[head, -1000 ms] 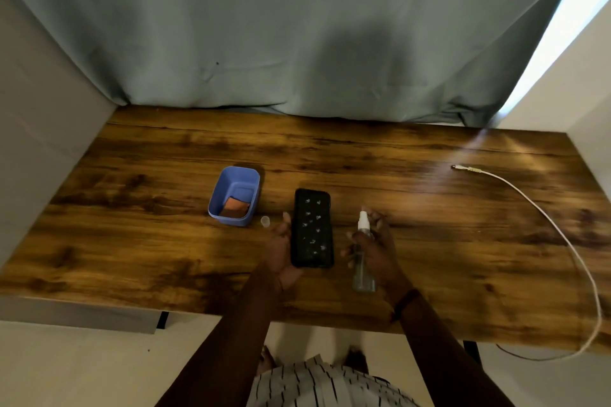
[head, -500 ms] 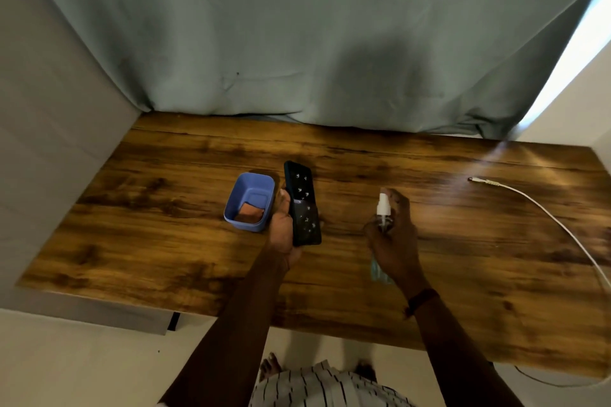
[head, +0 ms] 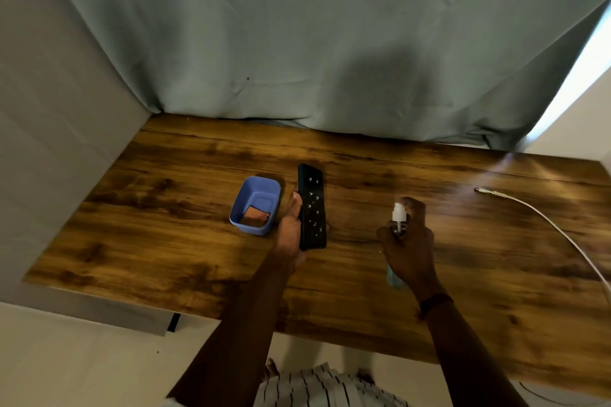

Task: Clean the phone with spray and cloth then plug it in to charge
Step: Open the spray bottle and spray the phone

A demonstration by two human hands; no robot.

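The phone point(head: 312, 208) is being held over the bench point(head: 165, 225), near its middle, with the dark face and its small pale marks turned up and to the right. The left hand point(head: 291, 228) is gripping it from the left edge. The thumb is lying along the side, the other fingers are hidden behind, and only one tip is showing at the right edge. I cannot tell if the lower end is touching the wood.

To the right, apart from the phone, the right hand point(head: 410, 251) is wrapping around the spray bottle point(head: 398, 213) and covering its middle. Only the white nozzle above and a pale bluish bottom below are showing. The nozzle's direction is hard to make out.

Just beside the left hand a blue tub point(head: 261, 180) is holding a folded orange-brown cloth point(head: 254, 216). Well apart on the right, a white cable point(head: 545, 218) is lying on the bench and running out of the picture.
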